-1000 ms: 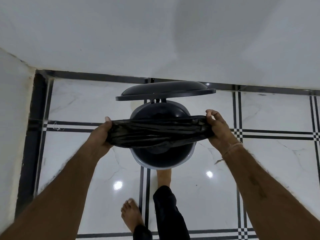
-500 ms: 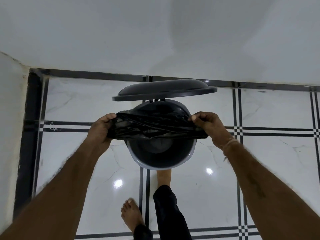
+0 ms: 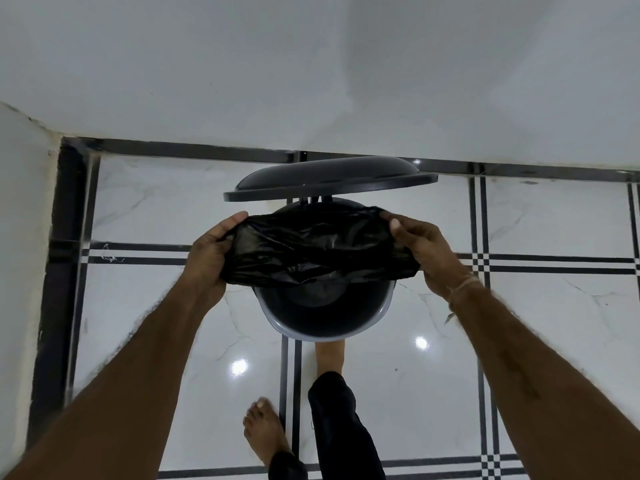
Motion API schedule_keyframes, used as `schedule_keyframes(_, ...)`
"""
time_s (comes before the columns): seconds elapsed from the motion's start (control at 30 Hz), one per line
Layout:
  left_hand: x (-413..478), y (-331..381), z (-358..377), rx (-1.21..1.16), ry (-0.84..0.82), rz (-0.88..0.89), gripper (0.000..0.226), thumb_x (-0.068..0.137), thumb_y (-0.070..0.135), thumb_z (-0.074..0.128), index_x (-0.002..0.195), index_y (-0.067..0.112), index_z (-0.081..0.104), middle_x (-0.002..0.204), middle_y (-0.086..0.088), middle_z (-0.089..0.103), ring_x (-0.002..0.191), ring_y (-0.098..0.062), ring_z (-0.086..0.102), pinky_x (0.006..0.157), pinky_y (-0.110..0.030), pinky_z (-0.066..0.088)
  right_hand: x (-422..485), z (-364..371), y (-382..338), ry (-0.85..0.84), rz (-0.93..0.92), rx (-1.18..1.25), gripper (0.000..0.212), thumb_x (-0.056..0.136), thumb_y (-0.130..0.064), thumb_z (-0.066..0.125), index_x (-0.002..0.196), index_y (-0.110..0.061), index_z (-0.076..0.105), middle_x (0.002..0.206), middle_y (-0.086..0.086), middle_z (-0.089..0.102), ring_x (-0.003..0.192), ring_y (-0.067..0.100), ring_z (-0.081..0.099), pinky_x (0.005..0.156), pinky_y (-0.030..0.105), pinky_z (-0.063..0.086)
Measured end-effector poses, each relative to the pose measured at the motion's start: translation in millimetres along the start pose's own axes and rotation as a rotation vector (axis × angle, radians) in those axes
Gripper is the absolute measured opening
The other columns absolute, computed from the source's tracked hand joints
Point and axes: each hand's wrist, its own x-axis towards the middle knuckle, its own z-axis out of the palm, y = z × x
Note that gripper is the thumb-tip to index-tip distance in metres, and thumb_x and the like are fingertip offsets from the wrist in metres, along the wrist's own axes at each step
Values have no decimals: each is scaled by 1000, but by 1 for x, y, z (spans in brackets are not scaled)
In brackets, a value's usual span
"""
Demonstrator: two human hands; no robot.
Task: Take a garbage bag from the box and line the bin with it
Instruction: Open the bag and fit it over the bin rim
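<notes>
A black garbage bag is stretched flat between my two hands, right over the mouth of a round dark grey pedal bin. My left hand grips the bag's left edge, and my right hand grips its right edge. The bin's lid stands raised behind the bag. The bag covers the far half of the bin opening; the near rim and part of the dark inside show below it. The box is not in view.
The bin stands on glossy white marble floor with black stripe lines, close to a white wall and a corner on the left. My right foot rests at the bin's base, and my left foot stands behind it.
The bag has spread wider front to back between my hands, and both hands have shifted slightly over the bin. The lid stays raised.
</notes>
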Motion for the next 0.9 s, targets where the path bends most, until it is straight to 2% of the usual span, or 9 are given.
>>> schedule_keyframes(0.07, 6, 1, 5, 33, 1, 52, 47, 105, -1, 36, 126, 22, 71, 127, 1, 72, 112, -17, 69, 77, -24, 60, 8, 6, -1, 7, -49, -38, 39, 104, -24, 59, 142, -16, 63, 128, 5, 74, 119, 16, 70, 101, 30, 57)
schedule_keyframes(0.2, 25, 8, 22, 127, 30, 120, 39, 106, 7, 40, 120, 25, 72, 109, 3, 76, 93, -15, 72, 70, -28, 59, 42, 15, -3, 30, -106, -141, 40, 107, -26, 55, 144, -14, 60, 135, 10, 70, 125, 17, 66, 109, 33, 52)
schedule_keyframes(0.27, 36, 3, 23, 199, 49, 93, 37, 107, 8, 41, 125, 21, 71, 111, 1, 74, 92, -11, 70, 68, -23, 59, 59, 16, 5, 49, -19, -212, 45, 103, -47, 55, 134, -18, 69, 125, 8, 74, 121, 21, 68, 111, 42, 50)
schedule_keyframes(0.37, 38, -18, 15, 289, 11, 0, 35, 108, 6, 41, 128, 12, 70, 111, -4, 74, 99, -16, 70, 63, -16, 57, 63, 12, 26, 87, 171, -315, 67, 91, -75, 48, 98, -16, 79, 101, 9, 77, 104, 26, 72, 106, 48, 53)
schedule_keyframes(0.47, 27, -37, 6, 238, 19, -97, 32, 108, 10, 44, 127, 10, 70, 111, -9, 74, 91, -18, 71, 59, -19, 58, 51, 5, 36, 168, 229, -236, 72, 100, -65, 45, 96, 0, 74, 95, 18, 74, 96, 27, 70, 99, 41, 55)
schedule_keyframes(0.6, 11, -57, -5, 102, 72, -188, 29, 104, 19, 56, 130, 15, 67, 115, -7, 72, 88, -17, 69, 73, -33, 59, 34, -5, 40, 217, 240, -115, 67, 102, -57, 51, 110, 6, 74, 101, 18, 74, 98, 28, 70, 96, 44, 57)
schedule_keyframes(0.7, -2, -67, -4, -35, 159, -303, 24, 100, 23, 64, 123, 22, 69, 99, 0, 71, 79, -12, 64, 63, -26, 51, 23, -5, 45, 237, 283, -57, 58, 103, -50, 55, 110, 3, 76, 106, 17, 77, 101, 31, 73, 95, 46, 59)
schedule_keyframes(0.83, -13, -77, -4, -215, 221, -428, 14, 99, 18, 63, 111, 22, 68, 70, 5, 66, 55, -8, 56, 45, -17, 44, 0, 3, 59, 289, 310, 106, 43, 106, -34, 57, 117, 5, 73, 96, 9, 75, 87, 20, 71, 76, 34, 62)
schedule_keyframes(0.9, -21, -85, -2, -242, 217, -482, 9, 99, 15, 61, 95, 20, 67, 65, 4, 62, 55, -9, 52, 44, -18, 43, -10, 7, 65, 318, 268, 245, 35, 106, -22, 57, 125, 4, 70, 105, 12, 75, 94, 22, 71, 74, 30, 64)
